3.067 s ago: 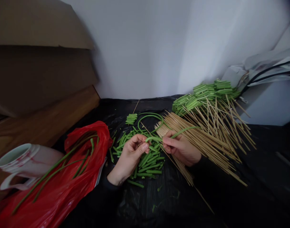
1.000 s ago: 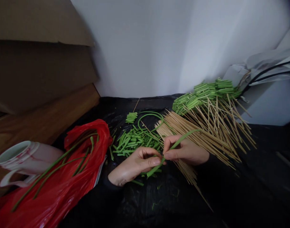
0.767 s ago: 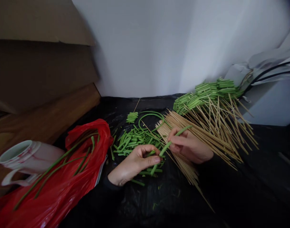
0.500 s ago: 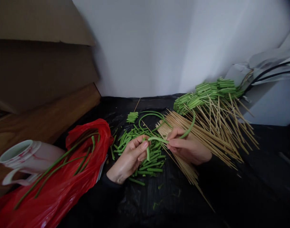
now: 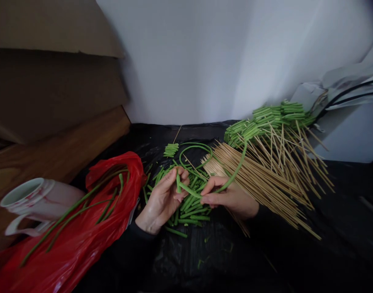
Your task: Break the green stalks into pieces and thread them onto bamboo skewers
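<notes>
My left hand (image 5: 162, 199) is closed, pinching a short cut piece of garlic scape (image 5: 178, 181) that stands nearly upright between thumb and fingers. My right hand (image 5: 231, 198) grips a long garlic scape (image 5: 238, 169) near its end. That end reaches across to the left fingers, while the rest curves up past the right hand. Below both hands lies a loose heap of cut scape pieces (image 5: 191, 213). A looped whole scape (image 5: 181, 152) rests behind them. Beyond the heap, a skewer of short pieces (image 5: 171, 150) lies flat.
Bamboo skewers (image 5: 266, 183) fan out at the right, with stacked skewered scapes (image 5: 268, 120) behind. At left, a red plastic bag (image 5: 113, 228) holds more scapes, beside a white mug (image 5: 56, 199). Black plastic sheeting (image 5: 186, 260) covers the surface. A cardboard box (image 5: 58, 81) stands at back left.
My right hand has moved left and down with the long scape, bringing it below the left fingertips. The left hand has turned, and its short piece now points upward.
</notes>
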Demonstrator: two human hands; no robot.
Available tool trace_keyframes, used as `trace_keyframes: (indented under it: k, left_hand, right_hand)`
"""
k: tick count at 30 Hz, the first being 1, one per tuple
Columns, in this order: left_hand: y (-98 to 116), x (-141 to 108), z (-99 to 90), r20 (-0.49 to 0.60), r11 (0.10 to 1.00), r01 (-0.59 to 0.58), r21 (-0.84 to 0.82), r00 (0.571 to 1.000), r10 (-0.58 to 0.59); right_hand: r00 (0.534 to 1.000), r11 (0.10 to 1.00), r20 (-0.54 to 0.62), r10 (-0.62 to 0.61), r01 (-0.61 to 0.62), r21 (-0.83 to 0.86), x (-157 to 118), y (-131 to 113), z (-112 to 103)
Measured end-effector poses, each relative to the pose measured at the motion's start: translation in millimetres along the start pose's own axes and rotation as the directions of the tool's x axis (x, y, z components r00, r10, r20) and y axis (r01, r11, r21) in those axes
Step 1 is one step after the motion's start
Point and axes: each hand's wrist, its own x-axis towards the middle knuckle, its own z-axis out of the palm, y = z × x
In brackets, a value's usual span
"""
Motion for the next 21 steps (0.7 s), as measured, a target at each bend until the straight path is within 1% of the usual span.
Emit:
trace_keyframes:
  k: [2,5,6,8,9,11,13,15,17,19,21]
  left_hand:
    - [3,1,-0.3,-0.006,1.0,0.019,-0.015,1.0,-0.019]
    - [4,1,-1.8,0.008,0.996,0.089,0.002,0.996,-0.089]
    - [3,1,-2.2,0.016,0.993,0.111,0.037,0.994,-0.112]
    - [-1,0,-3.1,0.026,0.974,0.136,0.18,0.989,-0.143]
    - [-3,0,-3.5,0.032,0.949,0.146,0.278,0.986,-0.161]
    - [-7,-2,-4.5,0.043,0.872,0.182,0.454,0.973,-0.226]
    - [-10,-4,-5.6,0.049,0.793,0.232,0.563,0.949,-0.312]
    - [-11,-5,-6.7,0.062,0.735,0.264,0.625,0.922,-0.383]
    - [-11,-6,-7.5,0.078,0.693,0.254,0.675,0.909,-0.41]
    - [-10,-7,-7.9,0.084,0.675,0.239,0.698,0.909,-0.409]
    - [-10,-6,-8.2,0.078,0.682,0.23,0.694,0.918,-0.39]
  right_hand:
    - [1.0,0.999,-0.006,0.001,0.0,0.042,-1,-4,-3]
    - [1.0,0.994,0.017,0.012,-0.014,0.111,-2,-9,-7]
    - [0.999,0.992,0.029,0.016,-0.019,0.125,-2,-10,-8]
    - [0.999,0.99,0.047,0.022,-0.028,0.137,-3,-11,-9]
    - [0.998,0.99,0.052,0.027,-0.034,0.135,-3,-11,-9]
    - [0.998,0.992,0.056,0.034,-0.041,0.119,-3,-10,-9]
    - [0.997,0.995,0.066,0.035,-0.041,0.087,-3,-9,-9]
    - [0.996,0.998,0.081,0.031,-0.035,0.049,-3,-9,-9]
    - [0.995,0.999,0.092,0.026,-0.028,0.022,-3,-10,-9]
    - [0.997,1.0,0.082,0.015,-0.017,0.023,-2,-12,-9]
    - [0.999,0.997,0.036,0.0,-0.003,0.078,-2,-14,-9]
